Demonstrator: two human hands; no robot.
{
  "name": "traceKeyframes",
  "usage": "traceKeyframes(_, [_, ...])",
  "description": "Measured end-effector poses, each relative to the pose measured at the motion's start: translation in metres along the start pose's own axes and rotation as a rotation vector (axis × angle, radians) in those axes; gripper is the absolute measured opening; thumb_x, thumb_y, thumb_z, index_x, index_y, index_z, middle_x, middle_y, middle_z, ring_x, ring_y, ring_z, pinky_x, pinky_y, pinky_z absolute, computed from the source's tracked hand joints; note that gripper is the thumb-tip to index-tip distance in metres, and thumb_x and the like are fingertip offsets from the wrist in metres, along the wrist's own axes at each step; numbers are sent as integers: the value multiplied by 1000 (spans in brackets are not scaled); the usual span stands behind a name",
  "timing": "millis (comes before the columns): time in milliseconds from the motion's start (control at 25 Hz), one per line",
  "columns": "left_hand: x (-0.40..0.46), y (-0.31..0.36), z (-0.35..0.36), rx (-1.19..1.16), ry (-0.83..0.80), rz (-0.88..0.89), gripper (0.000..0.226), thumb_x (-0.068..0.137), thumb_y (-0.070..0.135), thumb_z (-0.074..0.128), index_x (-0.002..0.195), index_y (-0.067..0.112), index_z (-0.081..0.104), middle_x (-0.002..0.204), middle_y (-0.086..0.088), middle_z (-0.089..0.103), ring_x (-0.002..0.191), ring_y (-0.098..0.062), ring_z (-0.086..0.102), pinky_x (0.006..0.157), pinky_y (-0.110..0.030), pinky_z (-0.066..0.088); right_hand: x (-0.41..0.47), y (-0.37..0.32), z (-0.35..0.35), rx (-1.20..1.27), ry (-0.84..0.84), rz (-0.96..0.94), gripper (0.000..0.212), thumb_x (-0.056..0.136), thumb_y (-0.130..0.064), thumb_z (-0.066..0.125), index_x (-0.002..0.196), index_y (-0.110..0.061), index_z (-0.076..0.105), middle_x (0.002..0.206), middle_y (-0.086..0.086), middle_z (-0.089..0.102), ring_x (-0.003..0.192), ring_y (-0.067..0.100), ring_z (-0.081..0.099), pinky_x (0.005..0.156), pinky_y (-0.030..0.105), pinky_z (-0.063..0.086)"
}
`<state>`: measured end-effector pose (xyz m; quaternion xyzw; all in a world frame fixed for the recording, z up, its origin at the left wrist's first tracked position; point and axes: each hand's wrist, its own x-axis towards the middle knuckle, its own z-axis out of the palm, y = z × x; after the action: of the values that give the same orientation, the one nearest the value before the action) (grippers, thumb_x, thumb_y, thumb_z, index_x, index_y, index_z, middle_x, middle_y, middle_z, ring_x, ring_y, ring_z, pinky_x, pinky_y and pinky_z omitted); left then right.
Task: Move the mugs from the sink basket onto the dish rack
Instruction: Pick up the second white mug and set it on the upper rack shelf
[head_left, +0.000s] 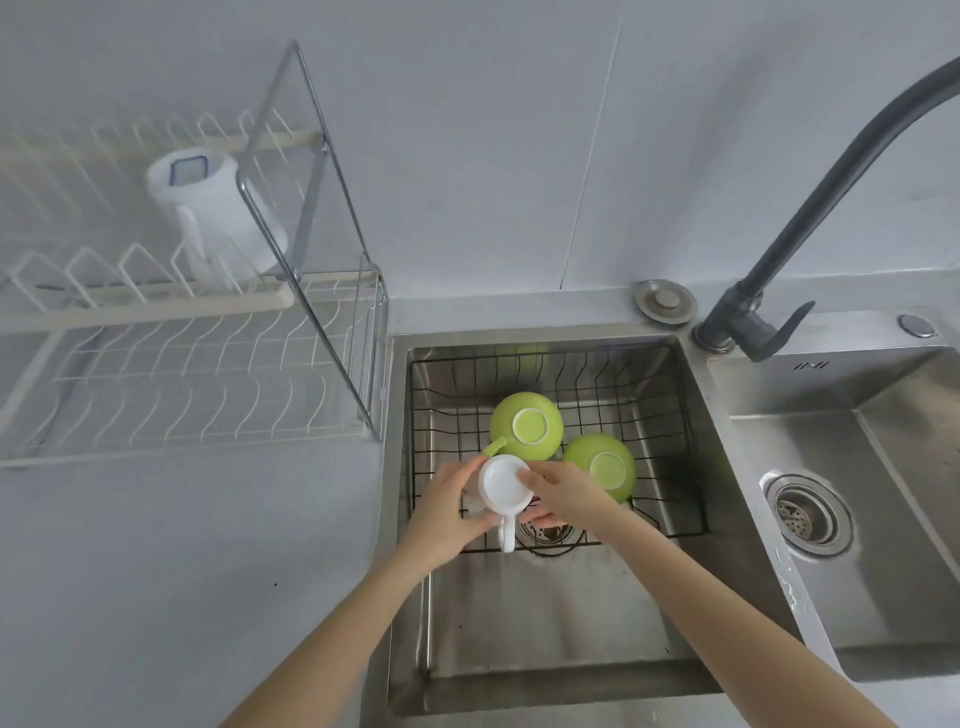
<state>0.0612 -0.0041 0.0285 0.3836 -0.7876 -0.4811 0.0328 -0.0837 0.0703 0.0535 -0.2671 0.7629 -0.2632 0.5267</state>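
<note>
A white mug (503, 486) is held upside down over the near left part of the black wire sink basket (670, 457), its handle pointing toward me. My left hand (449, 512) grips its left side and my right hand (558, 493) grips its right side. Two green mugs sit upside down in the basket: one (527, 425) just beyond the white mug, the other (602, 465) to its right, partly behind my right hand. Another white mug (218, 208) rests upside down on the upper tier of the white dish rack (182, 384) at the left.
The basket sits in the left steel sink bowl (545, 649). A dark faucet (810, 218) arches over from the right. A second bowl with a drain (808, 517) lies at the right. The rack has a tall metal frame (332, 208) on its right end, beside the grey counter (156, 571).
</note>
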Motion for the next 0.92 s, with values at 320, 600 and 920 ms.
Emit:
traceKeyframes(320, [-47, 18, -22, -91, 73, 188, 67, 67, 25, 78, 126, 26, 46, 129, 10, 52, 117, -10, 49, 97, -31, 44, -69, -16, -3, -243, 105, -180, 39, 93, -36, 46, 129, -22, 53, 107, 8, 72, 94, 23, 71, 86, 34, 58])
traceKeyframes(600, [-88, 35, -46, -126, 122, 321, 61, 69, 21, 77, 116, 40, 43, 110, 35, 42, 106, 3, 49, 81, -7, 48, -111, -24, 11, -378, 113, -311, 42, 99, -30, 30, 140, -22, 39, 130, 7, 58, 119, 26, 53, 107, 44, 41])
traceKeyframes(920, [-120, 31, -84, -182, 151, 382, 59, 71, 19, 75, 114, 43, 43, 112, 30, 45, 107, 9, 48, 77, -2, 48, -147, -52, 39, -528, 215, -583, 46, 93, -14, 50, 138, -20, 40, 124, 5, 55, 91, 3, 52, 82, 9, 47])
